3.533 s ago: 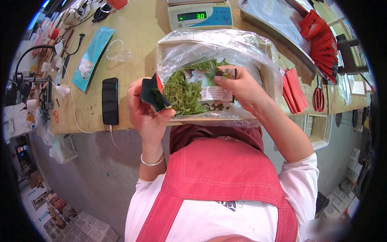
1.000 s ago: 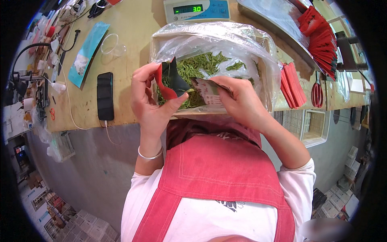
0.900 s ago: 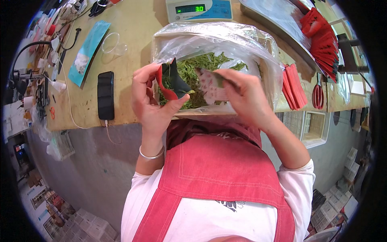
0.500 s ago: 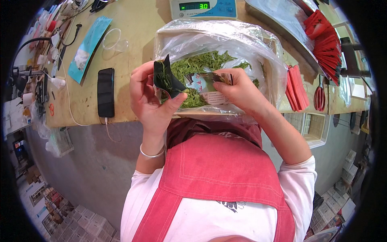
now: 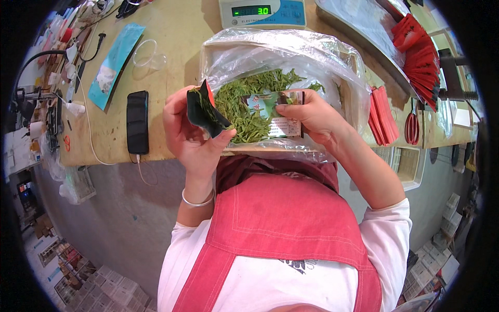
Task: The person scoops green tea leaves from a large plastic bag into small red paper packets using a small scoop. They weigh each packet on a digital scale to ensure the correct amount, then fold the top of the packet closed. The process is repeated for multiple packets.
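My left hand (image 5: 183, 136) grips a small pouch (image 5: 204, 118), dark inside with some red outside. Its mouth gapes upward, and green leaf bits show in it. In my right hand (image 5: 315, 118) is a flat printed piece of packaging (image 5: 264, 106), light blue-green and white, pinched between thumb and fingers. That piece lies low over a heap of dried green leaves (image 5: 260, 80), which look like tea. Clear plastic sheeting (image 5: 291, 44) lines the shallow box (image 5: 358, 67) around the leaves. Whether the printed piece carries any leaves is hidden.
An electronic scale (image 5: 262, 13) stands beyond the box. To the left lie a phone (image 5: 138, 122) on a cable, a teal packet (image 5: 115, 67) and a clear cup (image 5: 150, 54). On the right are red pouches (image 5: 383, 115), red-handled scissors (image 5: 412, 127) and a metal tray (image 5: 358, 36) with more red pouches.
My left hand has shifted slightly left and lower with the pouch, showing more of its red outside. The printed piece in my right hand has turned flatter, showing more of its printed side.
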